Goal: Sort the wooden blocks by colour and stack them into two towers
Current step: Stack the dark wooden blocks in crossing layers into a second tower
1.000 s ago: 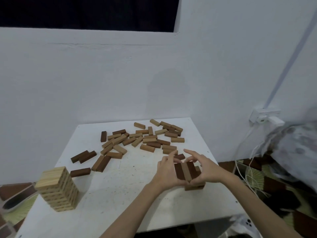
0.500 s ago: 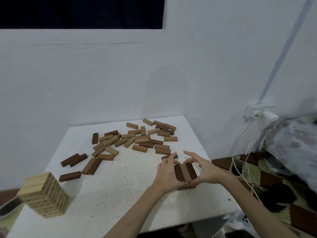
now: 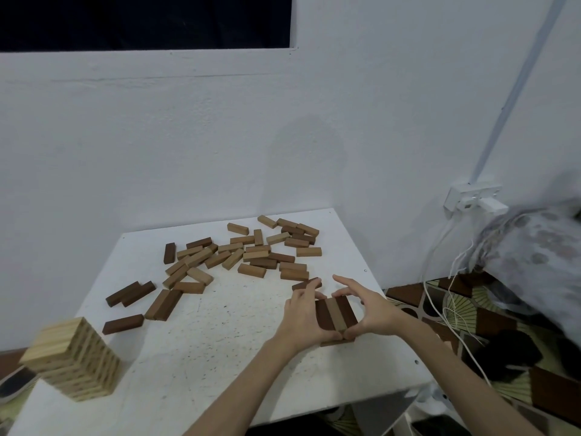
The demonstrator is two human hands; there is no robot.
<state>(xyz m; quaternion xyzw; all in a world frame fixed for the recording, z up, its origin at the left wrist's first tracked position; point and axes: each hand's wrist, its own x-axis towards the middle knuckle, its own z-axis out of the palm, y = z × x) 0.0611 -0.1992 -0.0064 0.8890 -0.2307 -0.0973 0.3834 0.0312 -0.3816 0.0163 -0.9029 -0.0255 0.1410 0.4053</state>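
Hands frame the dark stack at the near right of the white surface: our left hand presses its left side with fingers curled against it, and our right hand cups its right side, thumb low at the near corner and forefinger stretched out over the far edge. So both sets of fingers are narrow, closed on the stack from either side. We see its top layer as three blocks laid side by side, two dark ones with a paler one between them, and a lower layer peeks out at the near edge.

At the near left corner of the surface stands the pale tower, many layers high and well apart from our hands. Across the far half lie the loose blocks, brown and tan mixed, some overlapping. A few dark ones lie apart to the left, between the scatter and the pale tower. One dark block lies just beyond our left fingertips.

On the right wall sits a white socket with cables hanging down towards the patterned floor.
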